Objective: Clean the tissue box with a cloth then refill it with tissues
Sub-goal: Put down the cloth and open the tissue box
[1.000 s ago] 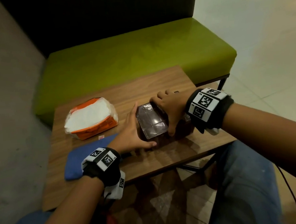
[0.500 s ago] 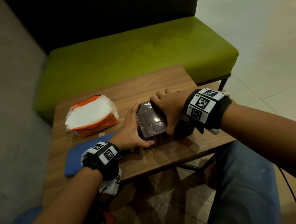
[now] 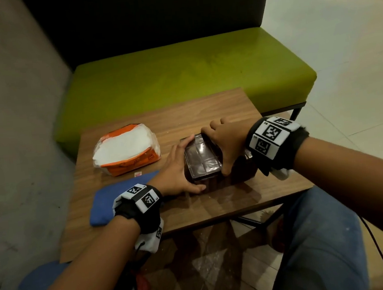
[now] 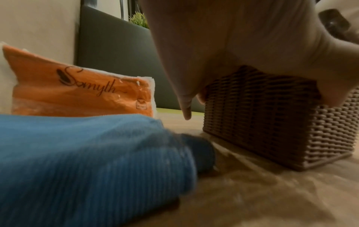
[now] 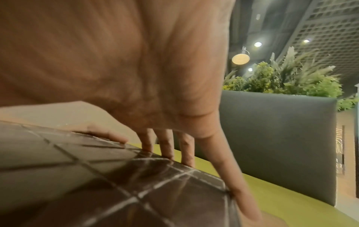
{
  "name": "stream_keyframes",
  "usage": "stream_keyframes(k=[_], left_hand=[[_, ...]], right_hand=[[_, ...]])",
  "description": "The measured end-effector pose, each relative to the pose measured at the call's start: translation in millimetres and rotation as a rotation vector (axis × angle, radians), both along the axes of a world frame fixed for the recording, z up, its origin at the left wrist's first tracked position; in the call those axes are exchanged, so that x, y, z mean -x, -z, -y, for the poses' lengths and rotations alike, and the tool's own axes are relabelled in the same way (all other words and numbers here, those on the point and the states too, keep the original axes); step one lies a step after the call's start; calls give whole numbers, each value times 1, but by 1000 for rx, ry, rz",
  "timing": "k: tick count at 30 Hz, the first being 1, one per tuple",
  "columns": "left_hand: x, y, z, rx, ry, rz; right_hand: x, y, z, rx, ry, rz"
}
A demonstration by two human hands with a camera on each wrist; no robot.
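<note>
Left hand (image 3: 176,169) clasps box (image 3: 202,159) left side, right hand (image 3: 226,139) clasps right; box on worktop (image 3: 206,110), cloth (image 3: 111,197) beside.

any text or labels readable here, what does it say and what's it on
"Somyth": script brand on the orange tissue pack.
Small badge at that pack's lower corner: too blurred to read.
Wristbands: square coded markers on the left wristband and right wristband; tiny characters beside them, too small to read.
</note>
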State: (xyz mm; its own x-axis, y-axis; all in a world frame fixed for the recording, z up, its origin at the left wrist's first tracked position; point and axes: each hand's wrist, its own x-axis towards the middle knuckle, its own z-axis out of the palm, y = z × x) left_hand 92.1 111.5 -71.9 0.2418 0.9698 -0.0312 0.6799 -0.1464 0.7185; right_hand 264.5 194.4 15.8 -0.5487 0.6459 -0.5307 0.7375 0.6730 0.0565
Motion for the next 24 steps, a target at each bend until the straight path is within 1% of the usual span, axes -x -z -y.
stream_keyframes(k=[3, 4, 5, 9, 10, 12, 13, 14, 15, 17, 18, 19, 21, 23, 24], left_hand=[[6, -10, -7, 90, 67, -117], [8, -15, -7, 95, 75, -157], [8, -20, -7, 60, 82, -189], [6, -35, 3, -270, 157, -231], [6, -36, 5, -335, 179, -238], [6, -36, 8, -458, 202, -276], [7, -35, 10, -530, 202, -288], [7, -35, 11, -605, 192, -286], [8, -35, 11, -678, 173, -273], [8, -39, 9, -796, 114, -231], [8, -43, 7, -813, 81, -198], [9, -47, 3, -805, 50, -161], [10, -55, -7, -766, -1, -106], [11, -61, -18, -734, -28, -106], [12, -63, -23, -736, -42, -137]], right_hand=[[-1, 1, -4, 31, 23, -14], [-1, 1, -5, 33, 26, -8], [-2, 0, -7, 35, 25, -4], [-9, -6, -6, 101, 39, -34], [-13, -8, -1, 99, 48, -44], [-24, -10, 13, 28, 74, -84], [-29, -11, 24, -38, 94, -132], [-35, -9, 36, -126, 117, -220], [-41, -7, 49, -237, 132, -347], [-53, 5, 73, -474, 142, -680], [-57, 13, 83, -558, 139, -832], [-60, 23, 91, -601, 133, -934], [-62, 47, 99, -615, 129, -1007], [-60, 66, 99, -657, 148, -991], [-59, 72, 97, -687, 163, -962]])
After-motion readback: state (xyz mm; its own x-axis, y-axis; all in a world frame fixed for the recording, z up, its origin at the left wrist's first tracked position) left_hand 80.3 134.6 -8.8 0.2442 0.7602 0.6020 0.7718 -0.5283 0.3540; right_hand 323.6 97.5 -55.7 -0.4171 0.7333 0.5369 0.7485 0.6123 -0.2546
